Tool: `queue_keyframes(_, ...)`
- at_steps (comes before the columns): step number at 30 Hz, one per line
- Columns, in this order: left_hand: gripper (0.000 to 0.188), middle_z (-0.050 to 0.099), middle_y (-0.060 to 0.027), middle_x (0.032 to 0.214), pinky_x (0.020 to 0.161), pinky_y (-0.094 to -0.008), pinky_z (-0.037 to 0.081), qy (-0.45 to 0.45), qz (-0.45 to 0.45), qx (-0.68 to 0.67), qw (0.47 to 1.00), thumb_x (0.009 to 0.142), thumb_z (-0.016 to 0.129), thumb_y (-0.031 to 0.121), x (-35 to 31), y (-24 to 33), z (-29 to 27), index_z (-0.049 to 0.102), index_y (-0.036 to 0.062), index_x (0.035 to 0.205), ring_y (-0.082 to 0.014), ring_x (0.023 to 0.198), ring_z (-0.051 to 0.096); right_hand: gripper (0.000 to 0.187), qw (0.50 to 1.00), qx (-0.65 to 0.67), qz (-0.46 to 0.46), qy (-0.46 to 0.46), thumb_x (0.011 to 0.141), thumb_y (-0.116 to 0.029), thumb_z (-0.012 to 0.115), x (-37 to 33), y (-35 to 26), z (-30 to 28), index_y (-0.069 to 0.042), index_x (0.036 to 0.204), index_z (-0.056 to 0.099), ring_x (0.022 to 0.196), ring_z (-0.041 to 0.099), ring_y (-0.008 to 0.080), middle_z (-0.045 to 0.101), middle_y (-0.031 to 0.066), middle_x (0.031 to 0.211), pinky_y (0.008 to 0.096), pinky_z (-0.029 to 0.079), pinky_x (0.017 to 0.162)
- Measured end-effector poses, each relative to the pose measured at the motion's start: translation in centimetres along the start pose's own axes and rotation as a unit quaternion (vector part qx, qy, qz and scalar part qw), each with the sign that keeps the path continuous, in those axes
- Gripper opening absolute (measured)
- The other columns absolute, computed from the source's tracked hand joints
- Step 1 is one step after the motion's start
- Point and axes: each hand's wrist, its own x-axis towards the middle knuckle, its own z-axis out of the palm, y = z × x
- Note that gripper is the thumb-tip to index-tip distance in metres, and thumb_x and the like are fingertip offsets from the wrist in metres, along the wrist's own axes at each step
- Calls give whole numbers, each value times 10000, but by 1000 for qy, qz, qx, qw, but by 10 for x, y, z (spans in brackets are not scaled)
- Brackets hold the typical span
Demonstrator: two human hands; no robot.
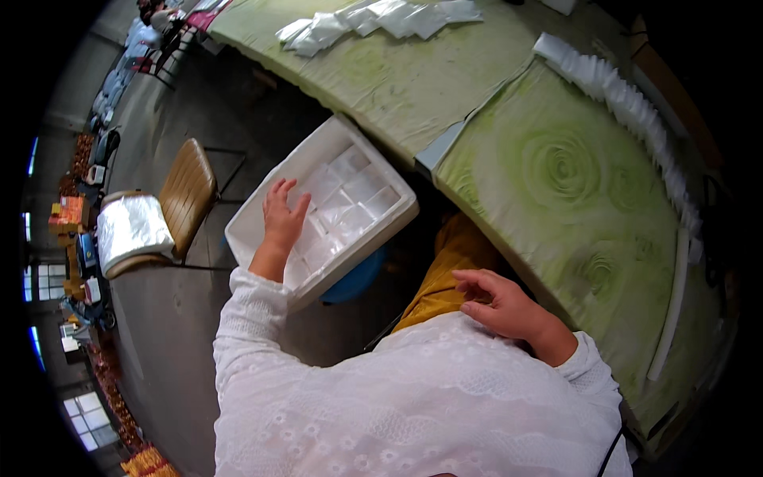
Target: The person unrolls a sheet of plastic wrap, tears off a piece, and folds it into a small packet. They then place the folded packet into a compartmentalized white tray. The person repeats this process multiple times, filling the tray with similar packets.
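My left hand (284, 213) is raised over the near left part of a white plastic bin (380, 164), its fingers apart and nothing in them. Inside the bin lie several clear plastic packets (347, 203) in rows, with whitish contents I cannot make out. The bin rests on something blue (355, 278), mostly hidden beneath it. Close to my body, by the table's edge, my right hand (505, 304) hangs with its fingers loosely bent and apart, holding nothing.
A table (548, 230) under a green rose-patterned cloth fills the right side. On it lie a long row of white folded pieces (628, 103), a white strip (669, 306) and flat white packets (381, 22). A brown chair (188, 187) stands left; another person (163, 16) sits far off.
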Motion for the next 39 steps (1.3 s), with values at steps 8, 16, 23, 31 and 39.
queue_keyframes(8, 581, 469, -145, 1423, 1014, -312, 424, -22, -12, -498, 867, 947, 653, 268, 89, 150, -22, 427, 56, 1439, -212, 1233, 501, 388, 980, 92, -101, 147, 924, -87, 638, 29, -27, -63, -43, 1304, 572, 904, 571, 81, 612, 23, 1028, 236, 489, 828)
queue_keyframes(16, 929, 404, -220, 1469, 1101, -419, 364, 14, 87, -191, 978, 783, 767, 452, 207, 225, 22, 331, 32, 1487, -355, 1346, 413, 212, 906, -189, -253, 282, 840, -51, 653, 98, -23, -107, -45, 1049, 686, 726, 621, 214, 657, 99, 863, 306, 507, 664)
queue_keyframes(23, 1216, 341, -264, 1500, 1151, -394, 312, -44, 51, -109, 992, 660, 799, 635, 322, 277, 12, 239, -35, 1506, -379, 1400, 347, 202, 915, -152, -285, 243, 786, -8, 675, 92, -20, -115, -59, 982, 686, 661, 603, 262, 641, 108, 784, 352, 491, 617)
queue_keyframes(31, 1372, 277, -294, 1536, 1183, -383, 232, -250, 4, 55, 967, 614, 843, 617, 412, 292, 29, 74, -53, 1532, -375, 1446, 282, 257, 932, -73, -295, 198, 780, -11, 692, 93, -20, -128, -51, 1034, 682, 774, 640, 289, 667, 119, 887, 362, 522, 696)
queue_keyframes(39, 1185, 472, -259, 1421, 1106, -375, 360, -262, 115, 54, 957, 630, 874, 503, 404, 307, 42, 274, -54, 1487, -347, 1340, 456, 262, 935, -59, -290, 196, 778, -11, 686, 94, -20, -132, -53, 1036, 680, 776, 641, 299, 666, 119, 886, 368, 526, 684)
